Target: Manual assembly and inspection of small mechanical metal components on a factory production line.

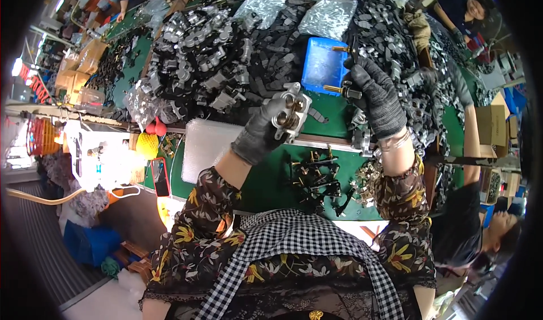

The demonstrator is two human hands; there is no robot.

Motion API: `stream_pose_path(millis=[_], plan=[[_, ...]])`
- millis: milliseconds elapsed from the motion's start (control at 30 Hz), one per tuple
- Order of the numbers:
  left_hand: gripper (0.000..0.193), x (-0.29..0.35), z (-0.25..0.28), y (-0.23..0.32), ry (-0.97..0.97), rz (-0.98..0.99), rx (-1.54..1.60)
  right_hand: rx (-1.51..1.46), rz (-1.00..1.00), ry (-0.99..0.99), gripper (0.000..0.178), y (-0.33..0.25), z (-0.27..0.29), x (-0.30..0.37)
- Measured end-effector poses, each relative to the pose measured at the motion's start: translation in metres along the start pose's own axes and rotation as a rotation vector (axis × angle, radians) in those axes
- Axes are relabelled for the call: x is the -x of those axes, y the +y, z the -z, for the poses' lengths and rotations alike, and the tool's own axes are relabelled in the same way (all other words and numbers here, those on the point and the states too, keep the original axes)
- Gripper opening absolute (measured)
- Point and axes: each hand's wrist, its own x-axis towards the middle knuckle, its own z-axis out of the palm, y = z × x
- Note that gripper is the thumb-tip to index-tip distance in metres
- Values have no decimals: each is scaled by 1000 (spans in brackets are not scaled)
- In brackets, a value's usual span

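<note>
My left hand (255, 134), in a dark grey glove, is closed around a silver brake caliper (293, 115) whose two round bores show. To its right, my gloved right hand (380, 98) grips a black caliper bracket (354, 49) with two brass-coloured pins (334, 89) pointing left. The pins reach over a blue tray (306, 65) with a whitish coating inside; I cannot tell whether they touch it. The caliper and bracket are apart. Nearer my body, several black brackets with brass-coloured pins (317, 178) lie on the green tabletop (266, 181).
Silver calipers (195, 43) are heaped at the far left, beside dark flat pads (277, 54). Two clear bags of small shiny parts (328, 17) lie behind the tray. White bubble sheeting (206, 144) and a phone (160, 178) are at left. A co-worker's arm (470, 133) reaches in from the right.
</note>
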Motion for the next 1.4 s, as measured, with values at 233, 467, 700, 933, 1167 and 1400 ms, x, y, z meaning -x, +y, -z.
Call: stream_pose_path(millis=[233,467,700,933,1167,1400], plan=[[67,28,-17,-9,-41,156,-313,185,275,-228,31,-37,-4,36],[60,48,-1,-18,-23,229,-294,33,241,-15,19,3,21,52],[55,53,-28,-70,-76,100,-15,366,566,362,15,76,-14,95],[55,71,-17,-105,48,248,287,242,741,375,24,155,-28,134],[58,91,-14,-125,81,263,302,273,739,284,25,176,-19,173],[70,95,-8,-138,64,260,55,251,594,249,30,188,-15,209]])
